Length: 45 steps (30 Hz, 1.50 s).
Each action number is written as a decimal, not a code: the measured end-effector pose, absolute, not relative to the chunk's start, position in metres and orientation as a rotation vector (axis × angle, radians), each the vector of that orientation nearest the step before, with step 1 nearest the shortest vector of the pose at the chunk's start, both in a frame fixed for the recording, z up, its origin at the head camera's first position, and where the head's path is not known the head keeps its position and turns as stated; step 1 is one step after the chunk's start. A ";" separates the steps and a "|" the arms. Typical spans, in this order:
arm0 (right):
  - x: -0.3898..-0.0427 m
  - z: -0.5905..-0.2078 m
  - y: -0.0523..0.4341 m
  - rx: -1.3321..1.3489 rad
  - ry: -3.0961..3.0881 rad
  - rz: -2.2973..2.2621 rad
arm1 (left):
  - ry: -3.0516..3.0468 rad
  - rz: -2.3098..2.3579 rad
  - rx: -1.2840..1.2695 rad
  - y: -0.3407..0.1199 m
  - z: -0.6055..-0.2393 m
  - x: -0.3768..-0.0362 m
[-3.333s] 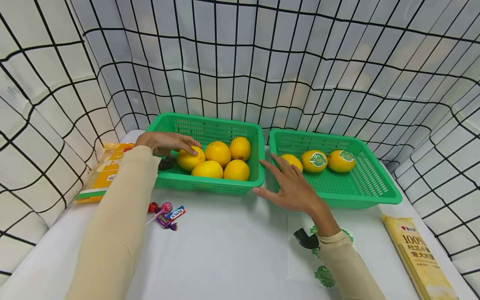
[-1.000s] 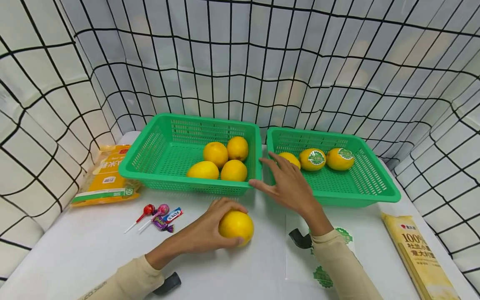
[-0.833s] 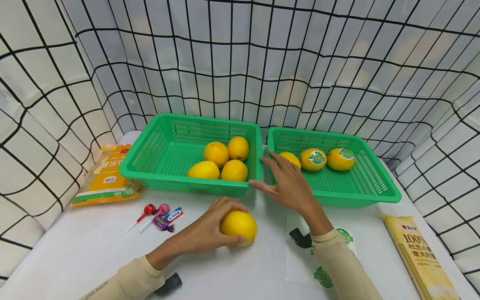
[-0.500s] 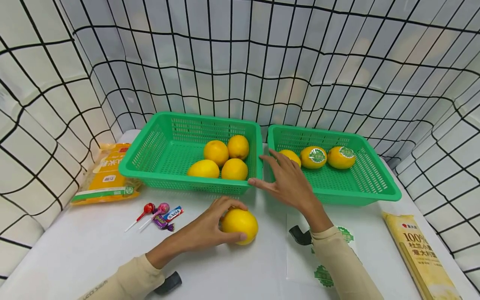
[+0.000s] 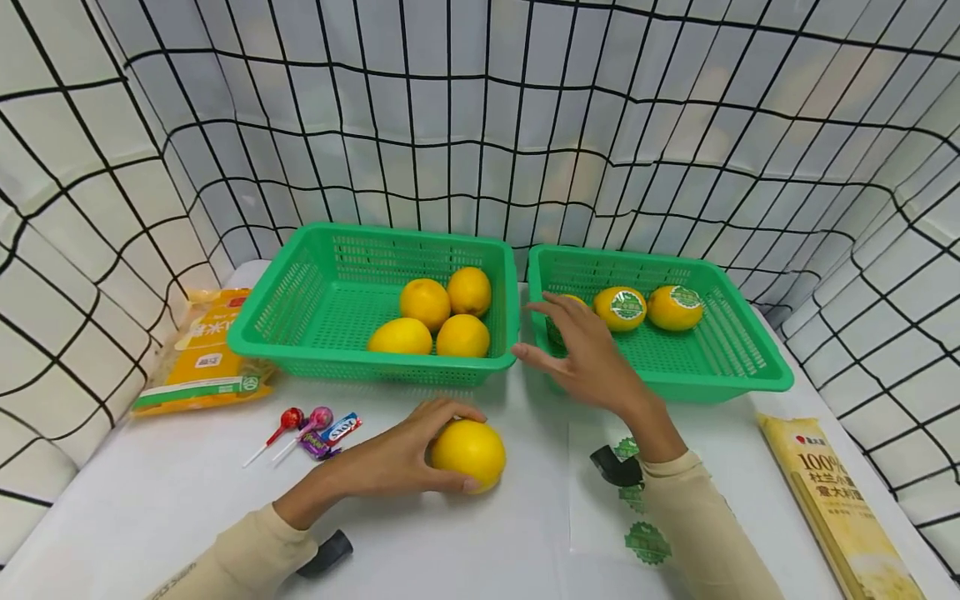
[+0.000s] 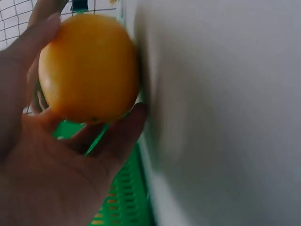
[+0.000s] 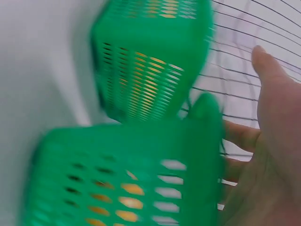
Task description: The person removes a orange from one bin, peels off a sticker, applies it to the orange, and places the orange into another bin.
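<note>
My left hand point(image 5: 405, 454) curls its fingers and thumb round a yellow-orange orange point(image 5: 468, 456), low over the white table in front of the baskets. The left wrist view shows the same orange point(image 6: 89, 68) between thumb and fingers. My right hand point(image 5: 592, 354) holds nothing, its fingers spread and gently bent over the left end of the right green basket point(image 5: 720, 387). Several oranges point(image 5: 423, 304) sit in the right half of the left green basket point(image 5: 300, 354). In the right basket lie oranges with green stickers point(image 5: 626, 305); one is partly hidden by my right hand.
A sheet of green round stickers point(image 5: 647, 542) lies under my right forearm. Lollipops point(image 5: 320, 417) and wrapped candies point(image 5: 341, 427) lie at left. An orange food bag point(image 5: 206, 358) stands left of the baskets, a yellow pasta packet point(image 5: 840, 508) at right. Black netting point(image 5: 465, 79) encloses the table.
My left hand has taken the orange out of the left basket and brought it down to the table front. Lately my right hand has moved slightly right, away from the left basket's rim.
</note>
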State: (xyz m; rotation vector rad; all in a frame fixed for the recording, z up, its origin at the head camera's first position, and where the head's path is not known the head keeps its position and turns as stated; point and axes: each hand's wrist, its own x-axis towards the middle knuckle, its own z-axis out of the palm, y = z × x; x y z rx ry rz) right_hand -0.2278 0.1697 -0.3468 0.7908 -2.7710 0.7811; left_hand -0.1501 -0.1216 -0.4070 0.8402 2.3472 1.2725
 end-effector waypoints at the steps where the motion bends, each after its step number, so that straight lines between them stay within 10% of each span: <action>1: -0.226 -0.343 0.174 0.792 -2.754 0.809 | 2.335 1.237 0.850 -0.124 -0.405 -0.150; 21: -0.160 -0.355 0.260 0.951 -2.901 0.838 | 2.496 1.169 0.805 -0.114 -0.406 -0.144; 45: -0.167 -0.400 0.309 0.718 -3.147 1.040 | 2.485 1.368 0.777 -0.108 -0.413 -0.143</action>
